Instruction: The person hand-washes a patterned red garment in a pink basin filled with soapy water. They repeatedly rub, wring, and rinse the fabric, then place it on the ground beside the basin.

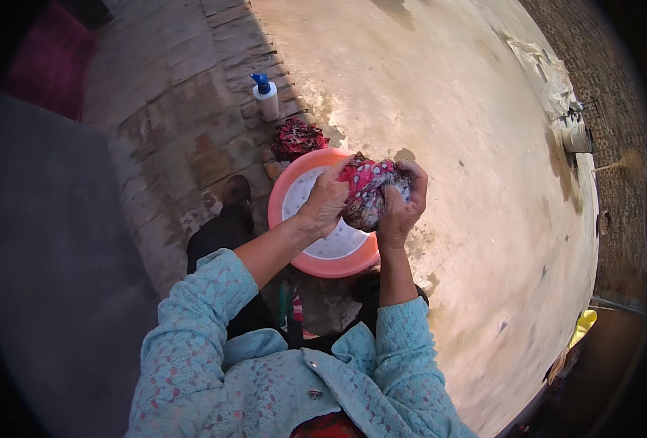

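Above a pink basin of whitish sudsy water, both my hands grip a bunched wet cloth, patterned in red, white and dark tones. My left hand closes on its left side. On the right side, my right hand has its fingers wrapped round the cloth, where white suds show. The cloth hides part of the basin's far right rim. Beyond the basin's far edge lies a second crumpled red and black patterned cloth.
A white pump bottle with a blue top stands on the brick paving past the second cloth. Sunlit concrete spreads to the right. Along the far right brick wall are a pale bucket, a broom and white sheeting.
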`<state>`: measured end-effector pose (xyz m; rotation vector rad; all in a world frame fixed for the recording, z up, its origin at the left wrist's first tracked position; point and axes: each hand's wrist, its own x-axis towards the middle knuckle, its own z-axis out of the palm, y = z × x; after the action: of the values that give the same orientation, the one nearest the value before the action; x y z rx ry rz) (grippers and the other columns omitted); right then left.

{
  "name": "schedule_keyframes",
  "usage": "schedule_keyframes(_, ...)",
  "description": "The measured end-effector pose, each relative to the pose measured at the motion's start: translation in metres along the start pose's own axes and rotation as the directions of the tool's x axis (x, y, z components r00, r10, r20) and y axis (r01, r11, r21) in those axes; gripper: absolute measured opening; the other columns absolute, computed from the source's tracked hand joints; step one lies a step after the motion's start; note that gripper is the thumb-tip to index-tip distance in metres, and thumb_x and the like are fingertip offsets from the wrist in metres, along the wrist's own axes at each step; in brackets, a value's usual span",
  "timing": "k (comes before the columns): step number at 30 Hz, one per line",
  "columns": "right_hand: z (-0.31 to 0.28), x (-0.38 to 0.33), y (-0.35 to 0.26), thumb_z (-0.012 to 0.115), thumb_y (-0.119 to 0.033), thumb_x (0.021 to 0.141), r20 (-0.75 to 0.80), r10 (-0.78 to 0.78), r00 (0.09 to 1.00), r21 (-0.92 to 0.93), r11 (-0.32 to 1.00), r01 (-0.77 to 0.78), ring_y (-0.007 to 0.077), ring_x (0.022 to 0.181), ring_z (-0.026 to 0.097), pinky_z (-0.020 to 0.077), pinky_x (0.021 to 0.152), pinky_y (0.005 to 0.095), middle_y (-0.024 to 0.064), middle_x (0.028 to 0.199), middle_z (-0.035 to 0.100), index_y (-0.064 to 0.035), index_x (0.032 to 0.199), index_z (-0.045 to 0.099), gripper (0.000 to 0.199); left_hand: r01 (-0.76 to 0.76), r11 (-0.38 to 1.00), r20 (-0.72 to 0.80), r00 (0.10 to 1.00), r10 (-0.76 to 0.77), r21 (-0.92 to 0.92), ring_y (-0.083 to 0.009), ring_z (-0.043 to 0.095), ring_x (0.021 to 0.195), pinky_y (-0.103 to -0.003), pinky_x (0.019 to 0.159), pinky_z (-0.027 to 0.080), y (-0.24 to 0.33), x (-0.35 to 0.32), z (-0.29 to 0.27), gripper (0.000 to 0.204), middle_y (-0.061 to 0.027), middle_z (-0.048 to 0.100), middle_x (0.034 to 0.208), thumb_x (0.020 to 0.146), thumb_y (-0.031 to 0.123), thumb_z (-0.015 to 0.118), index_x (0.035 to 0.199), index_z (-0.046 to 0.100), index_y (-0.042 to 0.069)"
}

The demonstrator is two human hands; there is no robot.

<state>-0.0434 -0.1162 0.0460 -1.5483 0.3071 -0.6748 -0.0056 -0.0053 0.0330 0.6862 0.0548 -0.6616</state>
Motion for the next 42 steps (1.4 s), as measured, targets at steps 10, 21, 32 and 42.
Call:
schedule_keyframes(10, 0.026, -0.044, -0.008, 0.071, -0.016, 0.074, 0.289, -0.294, 0.911, -0.487, 0.774, 0.404, 0.0263, 0.094, 0.049, 0.0395, 0.081, 0.0347, 0.0116, 0.097, 0.052, -0.0037, 0.084, 0.056, 0.022, -0.119, 0.974, -0.069, 0.989, 0.134, 0.192, -0.0078, 0.057, 0.077, -0.022, 0.066, 0.05, 0.003, 0.018, -0.027, 0.021, -0.0049, 0.061, 0.093, 0.093, 0.011, 0.044, 0.11, 0.051, 0.003)
schedule_keyframes(21, 0.028, -0.053, -0.004, 0.077, -0.019, 0.064, 0.189, -0.217, 0.958, -0.478, 0.832, 0.283, 0.0345, 0.096, 0.049, 0.0389, 0.086, 0.0413, 0.0179, 0.107, 0.05, -0.0052, 0.096, 0.055, 0.041, -0.072, 0.989, -0.167, 0.982, 0.093, 0.127, -0.0092, 0.056, 0.075, -0.026, 0.065, 0.048, 0.007, 0.019, -0.014, 0.027, -0.0039, 0.058, 0.081, 0.091, 0.03, 0.056, 0.094, 0.055, 0.003)
schedule_keyframes(32, 0.001, -0.01, 0.023, 0.067, -0.007, 0.072, -0.083, 0.093, 0.992, -0.183, 0.977, -0.107, 0.0299, 0.081, 0.053, 0.0437, 0.076, 0.0376, 0.0153, 0.093, 0.056, -0.0037, 0.09, 0.052, 0.024, -0.026, 0.979, -0.169, 0.984, 0.061, 0.204, -0.0069, 0.053, 0.073, -0.024, 0.065, 0.046, -0.019, -0.001, -0.003, 0.038, -0.0018, 0.059, 0.081, 0.089, 0.041, 0.058, 0.089, 0.059, 0.003)
schedule_keyframes(42, 0.005, -0.009, 0.018, 0.059, -0.009, 0.082, -0.011, 0.037, 0.999, -0.235, 0.971, -0.038, 0.022, 0.079, 0.057, 0.0452, 0.068, 0.0322, 0.01, 0.083, 0.056, -0.0049, 0.097, 0.05, 0.017, 0.019, 0.994, -0.169, 0.986, -0.001, 0.104, -0.009, 0.058, 0.075, -0.022, 0.065, 0.05, 0.003, 0.0, 0.001, 0.014, -0.0037, 0.061, 0.085, 0.081, 0.011, 0.063, 0.092, 0.058, 0.003)
